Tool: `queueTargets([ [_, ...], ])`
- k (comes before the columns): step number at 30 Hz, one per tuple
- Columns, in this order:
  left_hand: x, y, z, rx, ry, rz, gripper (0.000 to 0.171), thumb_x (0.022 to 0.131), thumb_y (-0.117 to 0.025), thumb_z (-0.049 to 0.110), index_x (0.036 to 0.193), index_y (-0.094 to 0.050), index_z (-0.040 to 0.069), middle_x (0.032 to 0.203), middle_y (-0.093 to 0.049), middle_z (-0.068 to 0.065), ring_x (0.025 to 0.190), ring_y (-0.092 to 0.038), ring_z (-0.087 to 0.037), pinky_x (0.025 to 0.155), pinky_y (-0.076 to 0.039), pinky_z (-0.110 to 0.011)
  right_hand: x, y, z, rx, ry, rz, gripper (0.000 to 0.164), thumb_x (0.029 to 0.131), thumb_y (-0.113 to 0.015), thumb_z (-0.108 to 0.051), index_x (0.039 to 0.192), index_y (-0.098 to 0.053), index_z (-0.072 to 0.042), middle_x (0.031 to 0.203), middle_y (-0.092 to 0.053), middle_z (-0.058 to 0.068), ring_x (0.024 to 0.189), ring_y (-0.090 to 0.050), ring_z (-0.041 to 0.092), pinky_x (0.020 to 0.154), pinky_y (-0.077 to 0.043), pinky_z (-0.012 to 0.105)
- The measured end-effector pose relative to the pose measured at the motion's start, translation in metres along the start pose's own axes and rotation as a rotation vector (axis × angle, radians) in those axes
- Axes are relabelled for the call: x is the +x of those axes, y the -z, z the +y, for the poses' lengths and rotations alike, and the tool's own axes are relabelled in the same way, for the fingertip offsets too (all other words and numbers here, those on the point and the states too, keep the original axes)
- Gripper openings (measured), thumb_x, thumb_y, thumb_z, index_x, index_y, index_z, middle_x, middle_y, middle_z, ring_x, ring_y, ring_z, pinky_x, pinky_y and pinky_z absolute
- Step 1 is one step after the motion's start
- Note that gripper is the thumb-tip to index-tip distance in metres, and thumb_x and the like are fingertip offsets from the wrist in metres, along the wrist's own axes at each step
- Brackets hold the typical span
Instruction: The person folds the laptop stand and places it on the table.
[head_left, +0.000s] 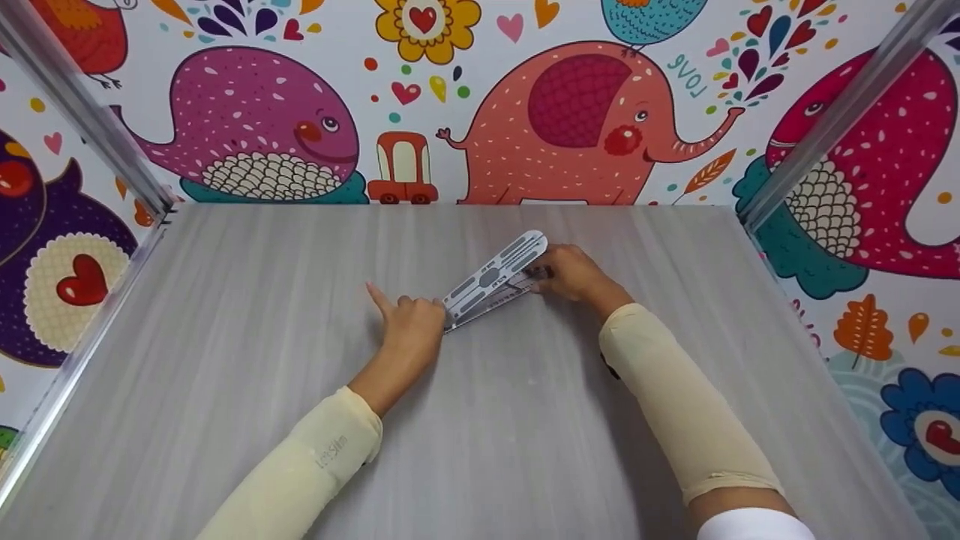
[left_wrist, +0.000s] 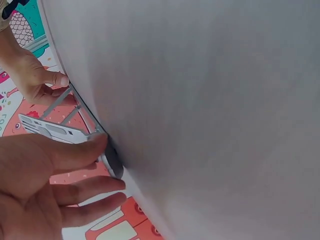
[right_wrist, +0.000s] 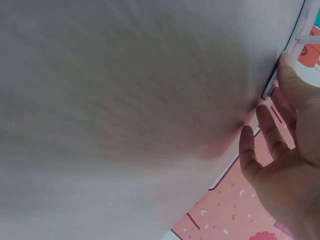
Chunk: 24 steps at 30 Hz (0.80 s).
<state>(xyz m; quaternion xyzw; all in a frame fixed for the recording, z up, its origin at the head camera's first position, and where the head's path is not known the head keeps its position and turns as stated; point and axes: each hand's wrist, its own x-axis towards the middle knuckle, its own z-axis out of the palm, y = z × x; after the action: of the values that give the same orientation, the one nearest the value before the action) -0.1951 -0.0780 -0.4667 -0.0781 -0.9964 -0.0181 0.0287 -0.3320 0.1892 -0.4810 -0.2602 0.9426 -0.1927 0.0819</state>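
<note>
Folding laptop stand (head_left: 491, 276) is clamped between the left hand's (head_left: 411, 330) thumb and fingers at its hinged end; the right hand (head_left: 577, 276) pinches the lower bar's other end. Its long axis slants away rightward, upper arm raised, over a grey wood-grain table (head_left: 495, 420) before a cartoon-animal wall (head_left: 510, 142).

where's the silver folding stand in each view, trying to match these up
Head: silver folding stand near the centre, between the left hand and right hand
Left wrist: left half, about mid-height, one end at the left thumb
Right wrist: only a narrow part, upper right, by the right thumb
Shared landmark: the right hand (right of centre; upper left; right edge)
</note>
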Motion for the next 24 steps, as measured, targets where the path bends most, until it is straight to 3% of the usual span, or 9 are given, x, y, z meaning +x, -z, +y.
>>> queueTargets([
  [6,0.004,-0.005,-0.004,0.003,-0.044,0.039,0.018,0.092,-0.065,0.002,0.106,-0.076,0.003,0.097,-0.077,-0.016,0.093,-0.068,-0.037,0.107,-0.009,-0.087,-0.002,-0.002,-0.001,0.034,-0.011,-0.008,0.044,0.087,-0.082,-0.018,0.129,-0.072,-0.021,0.11,-0.072,0.004,0.096,-0.058,0.023,0.083,-0.051,0.036],
  [11,0.011,-0.01,-0.015,0.032,-0.069,0.078,0.025,0.095,-0.061,0.001,0.115,-0.076,0.007,0.099,-0.077,-0.017,0.094,-0.07,-0.038,0.107,-0.008,-0.087,-0.005,-0.002,-0.002,0.079,-0.051,-0.003,0.045,0.084,-0.085,-0.019,0.127,-0.073,-0.022,0.102,-0.071,0.004,0.092,-0.058,0.022,0.08,-0.05,0.033],
  [17,0.027,-0.009,-0.031,0.09,-0.079,0.003,0.036,0.097,-0.067,0.005,0.132,-0.07,0.014,0.105,-0.076,-0.018,0.103,-0.069,-0.039,0.107,-0.001,-0.088,-0.014,-0.004,-0.005,0.054,-0.007,-0.005,0.033,0.085,-0.085,-0.018,0.117,-0.078,-0.014,0.102,-0.073,0.005,0.089,-0.06,0.022,0.079,-0.054,0.035],
  [24,0.046,-0.006,-0.044,0.067,-0.119,-0.015,0.024,0.1,-0.065,0.016,0.122,-0.076,0.013,0.095,-0.076,-0.017,0.099,-0.069,-0.037,0.107,0.0,-0.087,-0.027,-0.006,-0.012,0.026,-0.001,-0.009,0.028,0.083,-0.085,-0.015,0.11,-0.08,-0.01,0.095,-0.072,0.006,0.087,-0.06,0.022,0.08,-0.057,0.037],
])
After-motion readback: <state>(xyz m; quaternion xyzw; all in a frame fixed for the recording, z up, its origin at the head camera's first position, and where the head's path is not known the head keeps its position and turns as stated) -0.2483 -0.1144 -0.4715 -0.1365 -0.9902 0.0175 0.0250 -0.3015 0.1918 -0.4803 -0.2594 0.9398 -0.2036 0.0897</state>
